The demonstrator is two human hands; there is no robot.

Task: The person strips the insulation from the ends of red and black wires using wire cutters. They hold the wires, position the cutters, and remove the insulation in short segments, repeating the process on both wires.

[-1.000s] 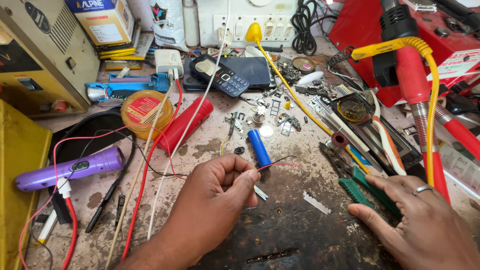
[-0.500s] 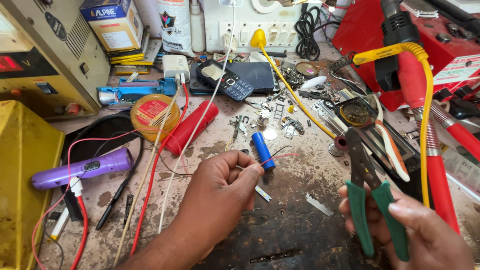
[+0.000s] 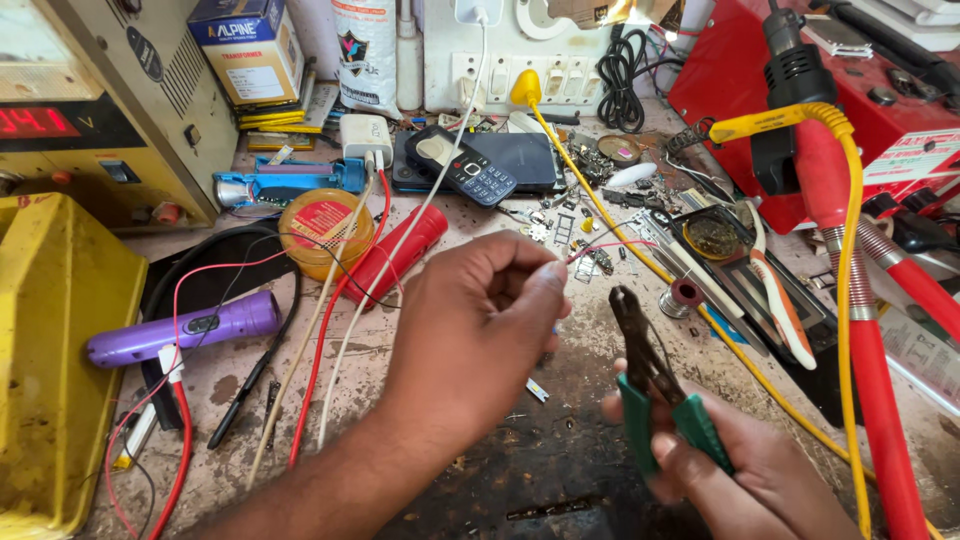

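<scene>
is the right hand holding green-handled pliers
Yes, the right hand grips the green handles of the pliers, whose dark jaws point up toward the left hand.

The left hand [image 3: 470, 340] covers whatever its fingertips pinch, only a thin red wire [image 3: 610, 248] showing past them; the right hand [image 3: 745, 470] runs off the bottom edge, its grip wrapping most of the green-handled pliers [image 3: 655, 385]; the yellow case [image 3: 50, 360] is cut by the left edge; the small metal parts [image 3: 560, 225] beyond the phone [image 3: 465, 172] are too tiny to identify.
</scene>
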